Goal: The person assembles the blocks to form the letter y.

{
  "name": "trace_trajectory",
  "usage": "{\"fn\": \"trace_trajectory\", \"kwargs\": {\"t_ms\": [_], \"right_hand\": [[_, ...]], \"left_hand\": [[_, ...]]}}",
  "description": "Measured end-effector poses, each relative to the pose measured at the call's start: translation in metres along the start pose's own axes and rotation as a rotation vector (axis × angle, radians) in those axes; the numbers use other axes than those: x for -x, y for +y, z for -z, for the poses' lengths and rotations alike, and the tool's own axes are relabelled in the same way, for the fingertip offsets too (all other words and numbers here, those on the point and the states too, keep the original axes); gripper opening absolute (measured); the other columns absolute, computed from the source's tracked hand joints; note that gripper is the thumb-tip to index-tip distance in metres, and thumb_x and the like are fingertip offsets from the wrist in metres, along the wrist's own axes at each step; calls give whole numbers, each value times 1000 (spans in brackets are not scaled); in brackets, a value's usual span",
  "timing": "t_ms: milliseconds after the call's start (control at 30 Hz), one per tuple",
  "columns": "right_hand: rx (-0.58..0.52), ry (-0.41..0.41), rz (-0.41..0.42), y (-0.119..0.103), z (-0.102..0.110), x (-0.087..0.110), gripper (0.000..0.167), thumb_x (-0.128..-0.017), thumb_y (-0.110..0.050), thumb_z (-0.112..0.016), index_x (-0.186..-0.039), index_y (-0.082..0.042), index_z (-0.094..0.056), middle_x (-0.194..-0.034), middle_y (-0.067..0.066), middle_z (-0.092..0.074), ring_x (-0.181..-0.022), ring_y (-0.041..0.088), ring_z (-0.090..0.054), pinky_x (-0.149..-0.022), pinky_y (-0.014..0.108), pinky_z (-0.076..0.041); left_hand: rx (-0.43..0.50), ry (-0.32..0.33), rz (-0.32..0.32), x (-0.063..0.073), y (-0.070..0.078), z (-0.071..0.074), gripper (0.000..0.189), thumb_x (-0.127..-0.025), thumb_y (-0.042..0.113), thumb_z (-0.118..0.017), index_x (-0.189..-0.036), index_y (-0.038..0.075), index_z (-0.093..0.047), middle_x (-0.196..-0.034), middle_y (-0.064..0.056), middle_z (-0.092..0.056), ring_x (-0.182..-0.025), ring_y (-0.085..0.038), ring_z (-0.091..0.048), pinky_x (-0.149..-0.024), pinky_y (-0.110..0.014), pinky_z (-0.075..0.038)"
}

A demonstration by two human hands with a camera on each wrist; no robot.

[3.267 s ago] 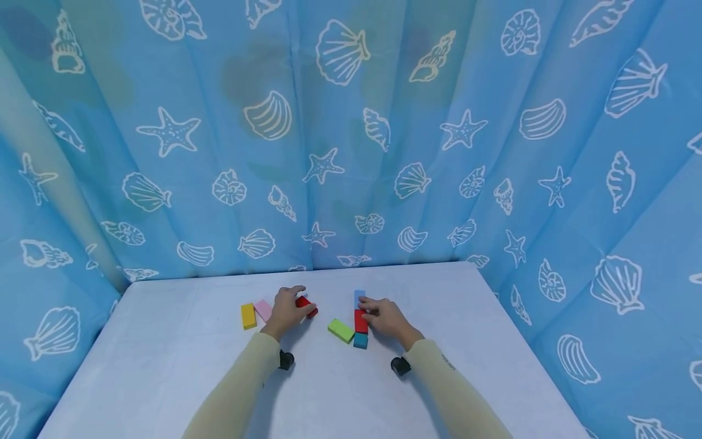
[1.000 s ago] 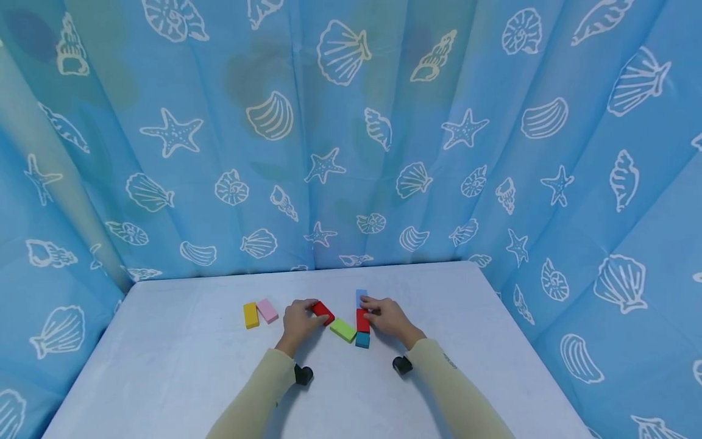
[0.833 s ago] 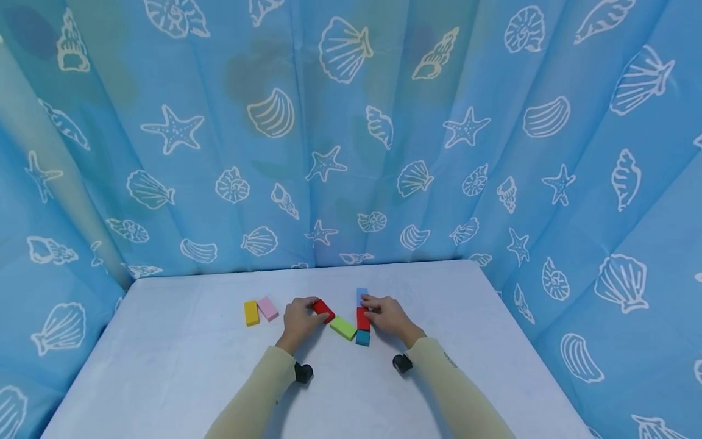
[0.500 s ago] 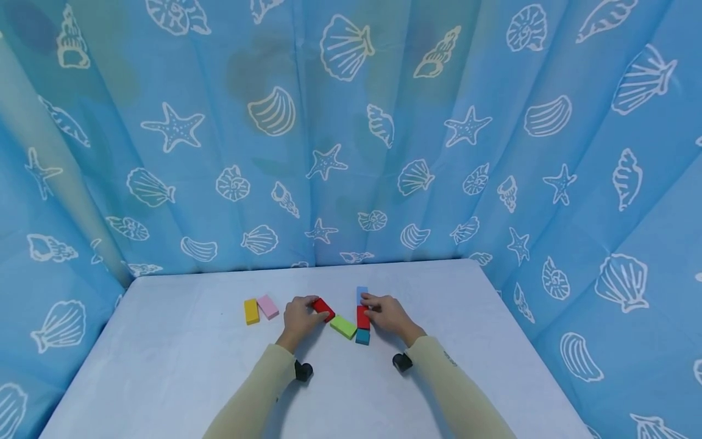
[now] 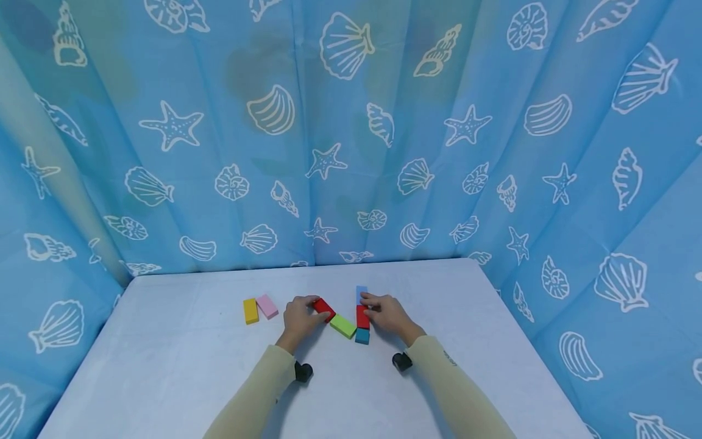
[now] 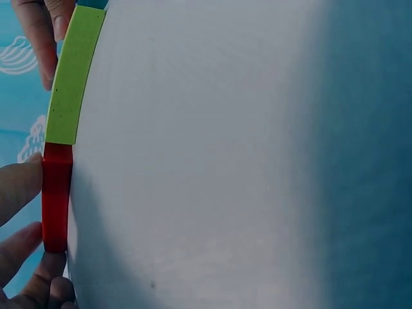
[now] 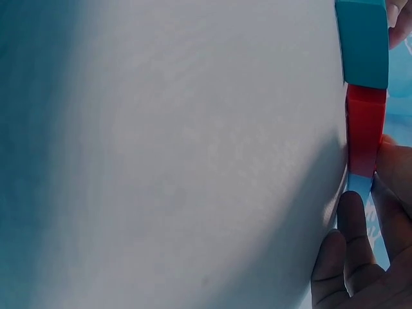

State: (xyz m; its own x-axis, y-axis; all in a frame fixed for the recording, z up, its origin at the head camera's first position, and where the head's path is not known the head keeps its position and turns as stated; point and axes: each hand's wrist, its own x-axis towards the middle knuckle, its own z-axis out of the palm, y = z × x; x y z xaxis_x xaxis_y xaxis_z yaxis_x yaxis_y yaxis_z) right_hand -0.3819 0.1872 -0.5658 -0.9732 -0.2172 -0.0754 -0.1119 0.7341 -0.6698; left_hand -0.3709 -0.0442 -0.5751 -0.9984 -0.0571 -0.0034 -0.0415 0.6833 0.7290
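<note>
My left hand pinches a red block between thumb and fingers. The near corner of this block meets the upper left end of a lime green block, as the left wrist view also shows. My right hand is at a straight row of blocks: light blue at the far end, a second red block in the middle, teal nearest me. Its thumb is on the side of that red block, and its index finger crosses the light blue one. The green block's right end lies against the row.
A yellow block and a pink block lie side by side left of my left hand. The white table reaches back to a blue curtain printed with shells and starfish, which also stands along both sides.
My left hand has brought its red block right and nearer until it meets the green one, uncovering the pink block. Over the last second the hands stay still; the right hand keeps its place.
</note>
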Motion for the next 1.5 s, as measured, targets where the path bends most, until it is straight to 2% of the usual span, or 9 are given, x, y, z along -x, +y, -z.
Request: {"fn": "trace_trajectory", "kwargs": {"t_ms": [667, 1067, 1500], "right_hand": [[-27, -4, 8, 3, -1, 0, 39, -96, -14, -63, -135, -15, -61, -149, -1, -51, -142, 29, -42, -111, 47, -40], [-35, -3, -23, 0, 0, 1, 41, -96, -14, -63, -136, -18, -60, -150, -2, -51, -143, 30, -41, -110, 46, -42], [-35, -7, -9, 0, 1, 2, 41, -96, -12, -63, -136, -16, -60, -150, 0, -51, -143, 30, -41, -110, 47, -41]], "left_hand": [[-8, -3, -1, 0, 1, 0, 52, -80, 26, -82, -126, 8, -65, -118, -15, -62, -108, -30, -52, -89, -45, -51], [-14, -2, -4, -1, 1, 0, 52, -80, 27, -83, -125, 8, -65, -117, -15, -62, -108, -30, -52, -91, -46, -50], [-7, -11, -4, -1, -1, 0, 53, -79, 27, -83, -126, 9, -65, -118, -14, -62, -110, -30, -52, -90, -45, -51]]}}
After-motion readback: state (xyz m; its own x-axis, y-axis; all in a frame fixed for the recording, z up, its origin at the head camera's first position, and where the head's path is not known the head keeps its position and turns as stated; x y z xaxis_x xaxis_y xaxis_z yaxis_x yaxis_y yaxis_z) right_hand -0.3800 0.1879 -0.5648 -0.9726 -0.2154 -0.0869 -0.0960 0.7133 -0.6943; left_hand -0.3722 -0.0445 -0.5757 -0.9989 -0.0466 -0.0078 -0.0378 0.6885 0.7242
